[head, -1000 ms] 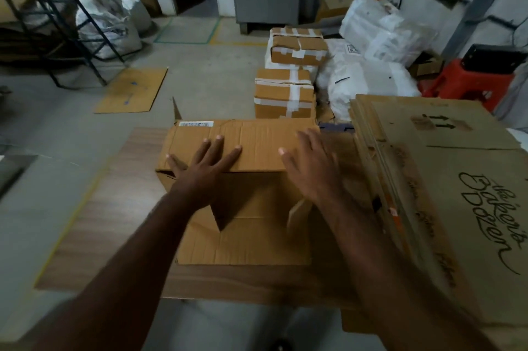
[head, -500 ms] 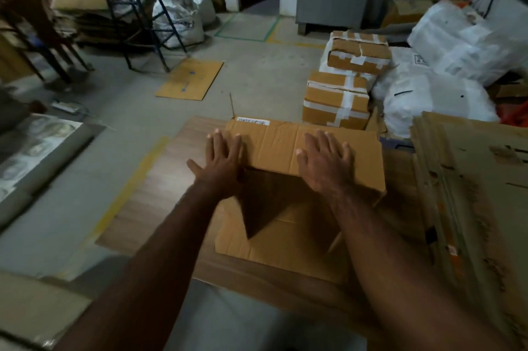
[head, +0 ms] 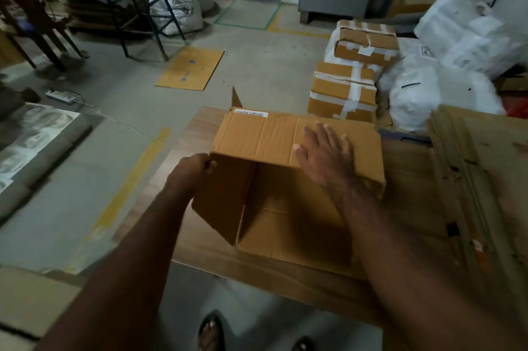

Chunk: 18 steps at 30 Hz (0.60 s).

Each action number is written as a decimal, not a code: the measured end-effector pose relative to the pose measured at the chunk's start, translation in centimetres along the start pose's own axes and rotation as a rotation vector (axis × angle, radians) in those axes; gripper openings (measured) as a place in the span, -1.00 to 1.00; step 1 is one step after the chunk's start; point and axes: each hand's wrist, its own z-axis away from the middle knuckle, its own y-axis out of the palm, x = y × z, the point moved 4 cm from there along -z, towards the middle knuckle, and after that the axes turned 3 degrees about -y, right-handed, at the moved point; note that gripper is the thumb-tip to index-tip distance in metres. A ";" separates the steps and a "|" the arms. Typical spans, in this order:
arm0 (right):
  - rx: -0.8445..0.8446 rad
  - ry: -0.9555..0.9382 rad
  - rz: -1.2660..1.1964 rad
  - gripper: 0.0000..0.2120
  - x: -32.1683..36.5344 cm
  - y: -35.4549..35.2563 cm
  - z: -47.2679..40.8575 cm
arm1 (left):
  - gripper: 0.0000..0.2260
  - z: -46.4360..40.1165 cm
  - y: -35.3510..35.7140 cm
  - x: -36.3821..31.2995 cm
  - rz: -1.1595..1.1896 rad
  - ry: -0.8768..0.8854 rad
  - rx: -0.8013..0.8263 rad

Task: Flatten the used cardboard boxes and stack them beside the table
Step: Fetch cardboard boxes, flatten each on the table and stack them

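The box lies on its side mid-worktop, open mouth toward the person, long axis left to right; the left hand pinches its near-left corner, its grip closed there, while the right hand presses flat, fingers spread, on top.

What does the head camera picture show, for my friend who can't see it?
A person stands at a wooden table working on an open cardboard box lying on its side. The right hand rests flat on top, and the left hand grips its left corner. Flattened cardboard is piled to the right.
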 end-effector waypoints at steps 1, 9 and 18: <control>0.024 -0.006 -0.008 -0.40 1.3 0.6 -0.6 | -0.78 -0.6 -0.3 0.9 0.032 -0.034 -0.013; 0.306 0.057 -0.104 -0.37 13.3 11.5 -1.4 | -0.75 -4.2 2.6 16.5 0.468 -0.397 0.098; 0.479 0.163 -0.136 -0.41 17.0 22.8 2.0 | -0.82 -3.5 10.5 25.0 0.692 -0.517 0.336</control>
